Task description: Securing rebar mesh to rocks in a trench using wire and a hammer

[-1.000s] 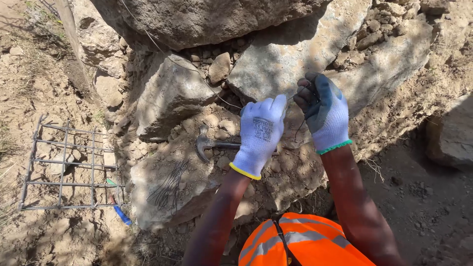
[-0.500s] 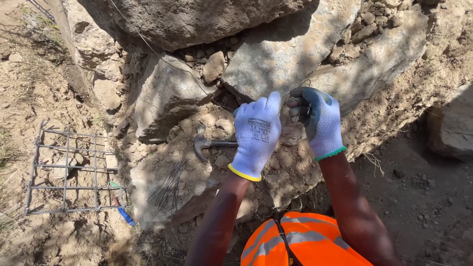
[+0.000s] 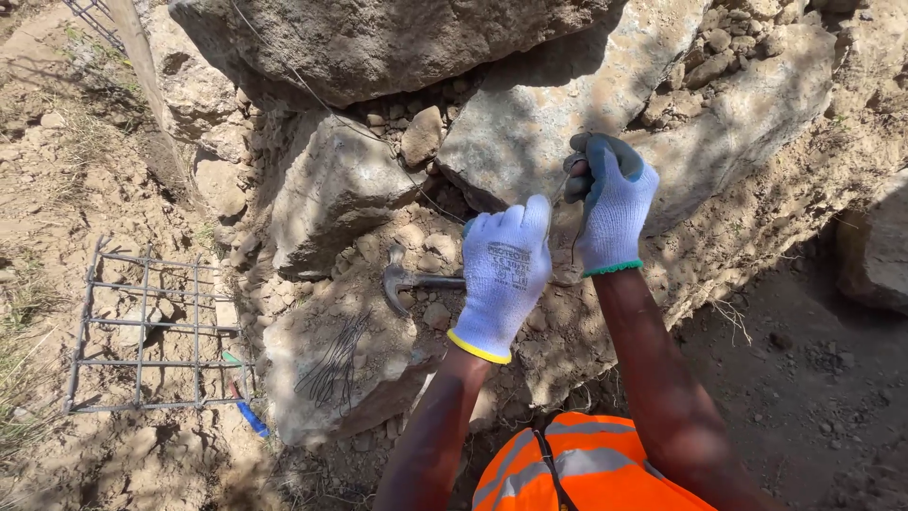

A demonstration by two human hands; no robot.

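My right hand (image 3: 613,206), in a white glove with grey fingertips and a green cuff, pinches a thin dark wire (image 3: 573,241) in front of a big pale rock (image 3: 530,132). My left hand (image 3: 501,276), in a white glove with a yellow cuff, is held just beside it with its fingers straight and together and its back to the camera. What its palm touches is hidden. A claw hammer (image 3: 405,279) lies on the rock to the left, and its handle runs under my left hand.
A bundle of thin dark wires (image 3: 331,361) lies on a flat rock below the hammer. A rebar grid (image 3: 142,331) rests on the dirt at the left, with a blue-handled tool (image 3: 250,414) by its corner. Large boulders (image 3: 378,38) rise behind. My orange vest (image 3: 577,468) shows at the bottom.
My right hand's fingers have curled from loosely raised into a tight pinch on the wire. My left hand has stayed almost in place over the hammer handle.
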